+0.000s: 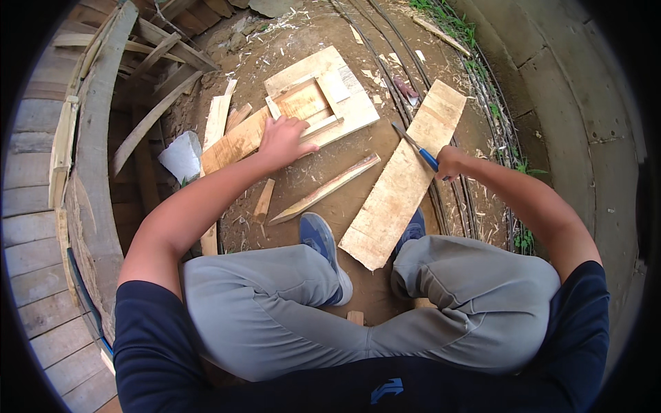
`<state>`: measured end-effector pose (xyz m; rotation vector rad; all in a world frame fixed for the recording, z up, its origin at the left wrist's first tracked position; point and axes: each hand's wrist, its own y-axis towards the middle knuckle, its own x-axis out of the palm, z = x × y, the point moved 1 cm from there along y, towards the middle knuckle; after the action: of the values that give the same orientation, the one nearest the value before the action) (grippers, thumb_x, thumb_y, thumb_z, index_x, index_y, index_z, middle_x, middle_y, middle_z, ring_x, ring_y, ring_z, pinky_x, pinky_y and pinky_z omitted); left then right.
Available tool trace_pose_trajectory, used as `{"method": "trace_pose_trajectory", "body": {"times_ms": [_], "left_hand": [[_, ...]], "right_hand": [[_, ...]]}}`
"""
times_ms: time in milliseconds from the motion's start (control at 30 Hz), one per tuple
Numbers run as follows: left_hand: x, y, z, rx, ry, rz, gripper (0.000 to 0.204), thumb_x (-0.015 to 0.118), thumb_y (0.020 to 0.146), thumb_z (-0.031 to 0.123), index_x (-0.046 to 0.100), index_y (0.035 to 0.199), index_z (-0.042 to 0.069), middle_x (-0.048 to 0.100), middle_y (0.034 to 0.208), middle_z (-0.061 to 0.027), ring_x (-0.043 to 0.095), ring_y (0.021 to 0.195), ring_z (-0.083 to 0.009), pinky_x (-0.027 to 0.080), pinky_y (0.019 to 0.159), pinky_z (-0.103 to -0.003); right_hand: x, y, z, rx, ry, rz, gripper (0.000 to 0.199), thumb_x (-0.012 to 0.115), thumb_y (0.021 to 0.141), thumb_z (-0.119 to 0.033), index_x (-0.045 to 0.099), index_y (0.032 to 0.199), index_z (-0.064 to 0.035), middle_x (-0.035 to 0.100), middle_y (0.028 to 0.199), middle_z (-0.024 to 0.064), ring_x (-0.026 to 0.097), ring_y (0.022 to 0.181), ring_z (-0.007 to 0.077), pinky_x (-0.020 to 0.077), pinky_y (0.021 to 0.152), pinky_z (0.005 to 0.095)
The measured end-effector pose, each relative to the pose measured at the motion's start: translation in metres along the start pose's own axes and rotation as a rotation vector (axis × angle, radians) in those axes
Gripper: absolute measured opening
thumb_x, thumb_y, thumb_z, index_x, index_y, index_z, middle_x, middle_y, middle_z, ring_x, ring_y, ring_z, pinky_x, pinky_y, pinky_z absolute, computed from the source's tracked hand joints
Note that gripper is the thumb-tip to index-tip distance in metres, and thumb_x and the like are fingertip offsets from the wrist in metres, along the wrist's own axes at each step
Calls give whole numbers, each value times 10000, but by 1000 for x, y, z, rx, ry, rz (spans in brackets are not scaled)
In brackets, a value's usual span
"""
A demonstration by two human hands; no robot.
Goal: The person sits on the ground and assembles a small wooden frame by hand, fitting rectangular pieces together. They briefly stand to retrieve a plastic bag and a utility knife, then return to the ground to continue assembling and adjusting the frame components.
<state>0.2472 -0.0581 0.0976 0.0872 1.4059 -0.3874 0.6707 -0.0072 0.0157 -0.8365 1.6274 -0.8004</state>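
Blue-handled tool (428,160) gripped in right hand (449,164), over plank (385,199); left hand (284,140) (loosely spread) rests on wooden board (231,147).

Left hand (282,142) at a small wooden frame (328,98), right hand (450,164) around a blue-handled tool (427,158) over a plank (396,193).

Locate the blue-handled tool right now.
In the head view, the blue-handled tool is right of centre, in the right hand, its shaft crossing over the broad plank on the right.
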Motion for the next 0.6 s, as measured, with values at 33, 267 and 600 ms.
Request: {"method": "trace_pose_trajectory", "body": {"times_ms": [33, 267, 600], "left_hand": [[4, 3, 1, 35, 27, 12, 411, 756, 849, 376, 652, 1100, 67, 653, 1077, -114, 578, 1085, -264, 379, 952, -369], [-24, 16, 0, -240, -226, 34, 219, 662, 936, 213, 649, 1094, 63, 648, 1070, -76, 590, 946, -198, 428, 943, -362], [-100, 40, -107, -428, -1076, 445, 290, 470, 1004, 346, 556, 1013, 68, 519, 881, -23, 532, 774, -125, 457, 750, -289]], "right_hand": [[0, 3, -1, -17, 28, -39, 240, 799, 793, -148, 723, 883, 61, 733, 823, 141, 743, 688, 216, 605, 619, 311], [-12, 18, -16, -90, 260, -42, 307, 783, 795, -87, 694, 1003, 120, 734, 909, 185, 745, 712, 252, 616, 593, 322], [-37, 2, -26, -92, 199, 142, 259, 770, 809, -62, 697, 1011, 82, 720, 832, 158, 718, 651, 223, 600, 566, 328]]}}
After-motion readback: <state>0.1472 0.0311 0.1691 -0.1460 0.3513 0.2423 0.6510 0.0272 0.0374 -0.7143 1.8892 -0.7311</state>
